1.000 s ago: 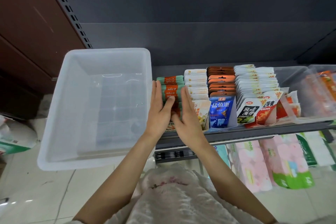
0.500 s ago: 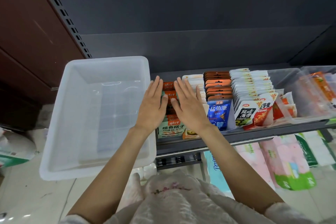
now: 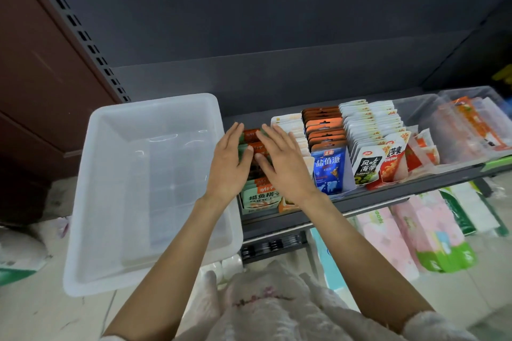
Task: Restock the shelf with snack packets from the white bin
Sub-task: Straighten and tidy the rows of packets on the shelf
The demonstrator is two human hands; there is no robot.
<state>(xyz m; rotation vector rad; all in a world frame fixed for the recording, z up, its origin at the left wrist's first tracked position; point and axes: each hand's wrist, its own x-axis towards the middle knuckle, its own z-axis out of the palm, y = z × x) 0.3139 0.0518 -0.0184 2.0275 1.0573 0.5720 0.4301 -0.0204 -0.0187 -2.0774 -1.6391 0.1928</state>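
Two hands work over one dark shelf [image 3: 374,196], and the largest thing beside them is the white bin [image 3: 83,202], which sits just left of the left hand and shows no packets inside it, so the restocking looks close to finished. Next in size come the rows of snack packets standing on edge along the shelf, each row running from the shelf front toward the back wall. The row that matters is the green-and-orange packets [image 3: 259,198], which lies directly under and between both palms; its long axis points away from the person, the same way the fingers point. To the right of the right hand stand the cream packets [image 3: 291,126], then the orange-topped packets [image 3: 324,130] with a blue packet [image 3: 329,171] at their front, then white seaweed packets [image 3: 368,124], well clear of the work. The left hand [image 3: 228,166] lies released, fingers straight and together, flat against the left flank of the row. The right hand [image 3: 282,163] is likewise released, fingers straight, resting across the row's tops and right flank. Neither grip grasps anything. Both hands are equally near; the likely next move is squeezing and squaring the row along its length.
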